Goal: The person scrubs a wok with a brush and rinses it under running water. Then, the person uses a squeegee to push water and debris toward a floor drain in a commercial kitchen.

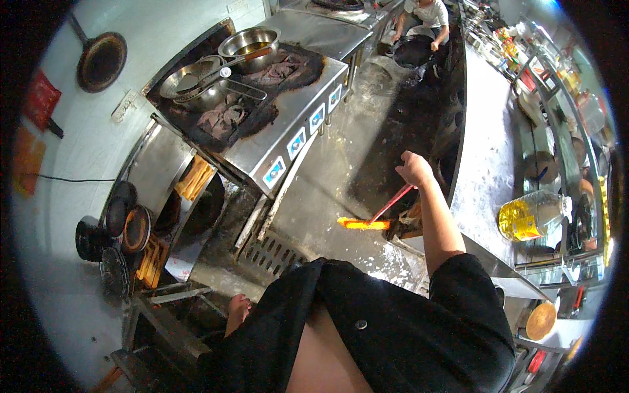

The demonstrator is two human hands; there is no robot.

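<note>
My right hand (414, 169) is stretched out in front of me, its fingers wrapped around the red handle (391, 203) of a floor-cleaning tool. The tool's flat, bright orange head (363, 224) rests on the wet grey floor (314, 196); whether it is a brush or a squeegee I cannot tell. Low on the left, my left hand (239, 308) hangs beside my body, close to a dark metal frame (167, 319). Its fingers look partly curled, and nothing shows in them. A slotted drain grate (275, 253) lies in the floor ahead of me.
A gas range (290, 123) on the left bears steel bowls (249, 44) and strainers (191, 78). Along the right runs a steel counter (484, 147) with an oil jug (533, 215). Further down the aisle, a person (427, 14) crouches, holding a large black wok (420, 51).
</note>
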